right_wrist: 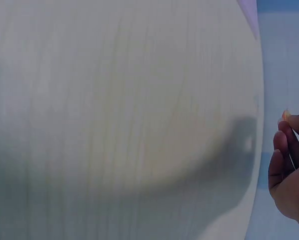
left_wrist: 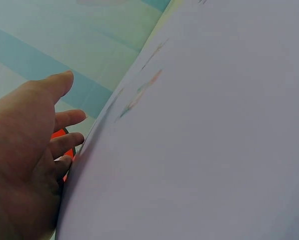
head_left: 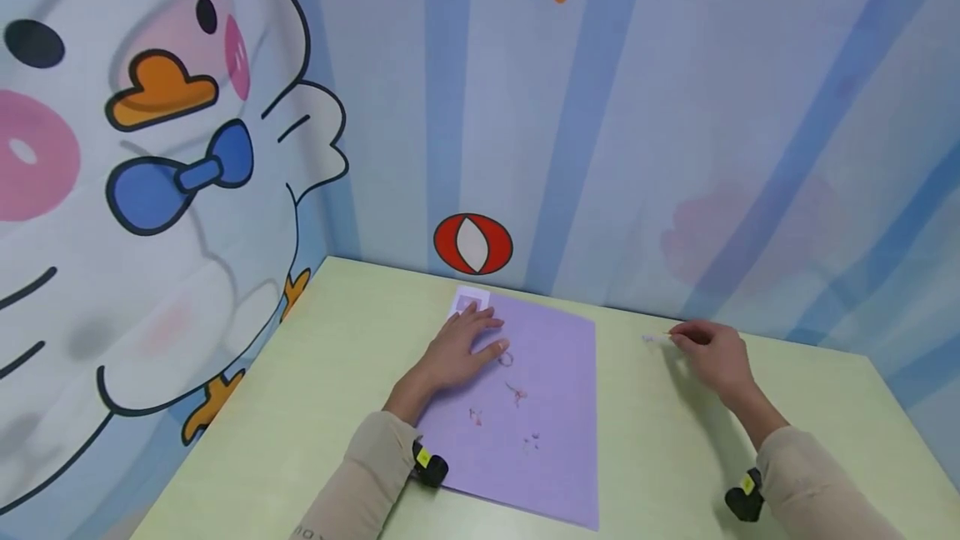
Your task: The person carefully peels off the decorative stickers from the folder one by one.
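Left hand [head_left: 461, 348]: laid with fingers extended over the upper left part of a purple sheet [head_left: 558, 357]; nothing is gripped by it. Its fingertips are placed by a small white-bordered card [head_left: 469, 298] at the sheet's top left corner (whether the card is actually pressed can't be told).

Right hand [head_left: 712, 352]: thumb and fingers pinched together on a tiny orange-tinted piece [right_wrist: 286, 115], held near the back edge of the table [head_left: 637, 432], to the right of the sheet and well apart from it. Just left of those fingertips a small pale scrap [head_left: 649, 338] is seen; whether it is joined to the piece can't be made out.

Four small marks are spread on the sheet: a ring-shaped one [head_left: 506, 359] just beside the left thumb, a reddish branching one [head_left: 517, 393] below it, a smaller reddish one [head_left: 476, 417] to the lower left, and a dotted cluster [head_left: 531, 442] lowest. Printed, stuck or loose: not resolvable.

A black wrist camera is worn on each arm, below a beige sleeve [head_left: 360, 473]. The table is backed by a blue-striped backdrop [head_left: 510, 107], on which a white duck [head_left: 172, 273] and a red-and-white ball [head_left: 447, 244] are printed.
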Motion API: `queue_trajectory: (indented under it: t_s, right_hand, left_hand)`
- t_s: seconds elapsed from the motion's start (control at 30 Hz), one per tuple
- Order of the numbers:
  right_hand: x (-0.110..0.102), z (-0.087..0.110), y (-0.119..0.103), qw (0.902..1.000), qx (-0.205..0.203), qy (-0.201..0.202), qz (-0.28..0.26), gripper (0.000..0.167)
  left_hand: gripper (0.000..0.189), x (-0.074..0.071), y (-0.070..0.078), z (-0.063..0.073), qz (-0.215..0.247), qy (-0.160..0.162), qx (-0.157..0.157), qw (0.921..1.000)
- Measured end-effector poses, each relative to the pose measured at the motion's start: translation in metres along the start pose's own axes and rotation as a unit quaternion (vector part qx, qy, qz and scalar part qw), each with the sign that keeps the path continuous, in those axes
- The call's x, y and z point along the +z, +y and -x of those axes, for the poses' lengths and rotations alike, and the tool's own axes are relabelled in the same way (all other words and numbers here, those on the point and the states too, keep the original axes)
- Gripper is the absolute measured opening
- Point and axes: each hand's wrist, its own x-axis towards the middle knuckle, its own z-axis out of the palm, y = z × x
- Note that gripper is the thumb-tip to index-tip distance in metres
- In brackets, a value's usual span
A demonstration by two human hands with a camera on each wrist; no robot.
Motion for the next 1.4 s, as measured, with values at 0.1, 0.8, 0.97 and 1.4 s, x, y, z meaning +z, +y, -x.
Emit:
queue_trajectory:
  t_s: [0.1,0.8,0.97,1.4]
  right_hand:
    - [-0.002,-0.007,0.013,0.9994,0.002,0.003,0.034,0.019]
    - [-0.005,-0.004,0.036,0.9969,0.063,-0.045,0.014,0.019]
    - [-0.003,-0.003,0.038,0.9963,0.076,-0.039,0.002,0.021]
    - [0.005,-0.002,0.031,0.9942,0.082,-0.029,-0.063,0.039]
  left_hand:
    - [0.052,0.000,-0.001,-0.001,-0.004,0.003,0.004,1.0000]
    - [0.051,0.007,-0.002,-0.007,-0.016,-0.006,0.008,0.9998]
    - [0.052,0.007,-0.002,-0.006,-0.014,-0.006,0.009,0.9998]
    - [0.050,0.001,-0.002,0.000,-0.011,0.001,0.003,0.9999]
